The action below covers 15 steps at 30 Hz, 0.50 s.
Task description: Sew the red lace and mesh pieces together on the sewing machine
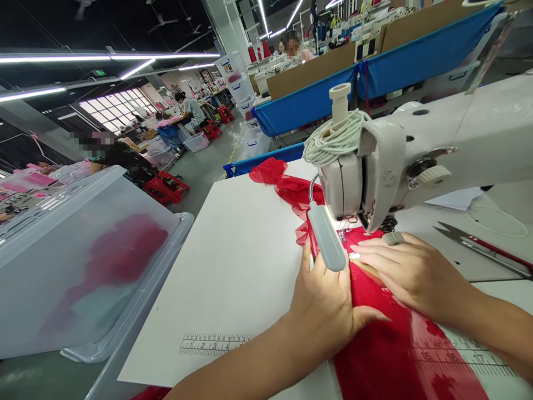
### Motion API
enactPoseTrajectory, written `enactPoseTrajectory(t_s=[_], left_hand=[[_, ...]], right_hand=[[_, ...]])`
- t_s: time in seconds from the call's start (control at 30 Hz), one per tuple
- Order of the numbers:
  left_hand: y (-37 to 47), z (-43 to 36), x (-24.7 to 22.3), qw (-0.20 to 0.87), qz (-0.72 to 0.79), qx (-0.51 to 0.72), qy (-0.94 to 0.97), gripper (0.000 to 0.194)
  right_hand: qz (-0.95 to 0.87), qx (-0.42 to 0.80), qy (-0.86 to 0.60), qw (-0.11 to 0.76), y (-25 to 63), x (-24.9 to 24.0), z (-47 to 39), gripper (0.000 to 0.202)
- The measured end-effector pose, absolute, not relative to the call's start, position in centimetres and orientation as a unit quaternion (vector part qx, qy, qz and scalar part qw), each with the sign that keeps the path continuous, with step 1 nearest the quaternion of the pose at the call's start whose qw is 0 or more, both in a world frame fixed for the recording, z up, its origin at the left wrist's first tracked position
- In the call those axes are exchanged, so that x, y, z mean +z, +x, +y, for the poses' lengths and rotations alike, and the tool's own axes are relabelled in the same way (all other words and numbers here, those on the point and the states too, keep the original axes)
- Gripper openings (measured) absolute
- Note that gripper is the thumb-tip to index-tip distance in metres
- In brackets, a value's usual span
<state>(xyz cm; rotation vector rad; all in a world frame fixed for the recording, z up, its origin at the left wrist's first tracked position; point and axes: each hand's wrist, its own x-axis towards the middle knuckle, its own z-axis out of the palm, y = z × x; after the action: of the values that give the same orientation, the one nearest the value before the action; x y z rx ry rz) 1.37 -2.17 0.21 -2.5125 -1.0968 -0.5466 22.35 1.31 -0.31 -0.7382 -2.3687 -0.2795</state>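
Sheer red fabric (375, 339) runs from the near table edge up under the presser foot of a white sewing machine (470, 122). My left hand (325, 294) lies on its left side, fingers stretched forward and thumb spread; the grey lamp head (327, 236) hides some fingertips. On the right of the cloth my right hand (410, 272) rests flat, fingertips close to the needle area. More red fabric (291, 189) lies bunched behind the lamp.
Scissors (470, 241) and a red pen-like tool (495, 248) lie right of my right hand. A printed ruler (208, 344) crosses the white table (200, 266). Left stands a translucent bin (83, 266) with red cloth. People sit at other stations behind.
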Motion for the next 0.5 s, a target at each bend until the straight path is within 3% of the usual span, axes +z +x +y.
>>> enactPoseTrajectory(t_s=[0.5], left_hand=[[1.48, -2.05, 0.18, 0.177, -0.389, -0.184, -0.885, 0.084]], right_hand=[[-0.893, -0.11, -0.31, 0.308, 22.08, -0.67, 1.52, 0.038]])
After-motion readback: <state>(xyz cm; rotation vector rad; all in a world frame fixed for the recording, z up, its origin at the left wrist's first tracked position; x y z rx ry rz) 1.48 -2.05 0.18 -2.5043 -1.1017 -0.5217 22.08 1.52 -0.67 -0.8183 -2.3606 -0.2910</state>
